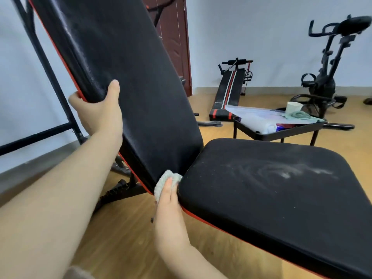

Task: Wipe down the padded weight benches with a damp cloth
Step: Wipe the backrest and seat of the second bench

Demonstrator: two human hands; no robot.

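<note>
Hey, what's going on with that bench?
A person is wiping a black padded weight bench. Their left hand grips the side edge of the tilted backrest, while the right hand holds a pale cloth pushed into the gap between backrest and seat. The seat shows whitish smears, so it looks not yet wiped.

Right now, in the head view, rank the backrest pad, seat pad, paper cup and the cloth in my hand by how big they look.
1. backrest pad and seat pad, too alike to split.
2. cloth, though it is nearer.
3. paper cup.
</note>
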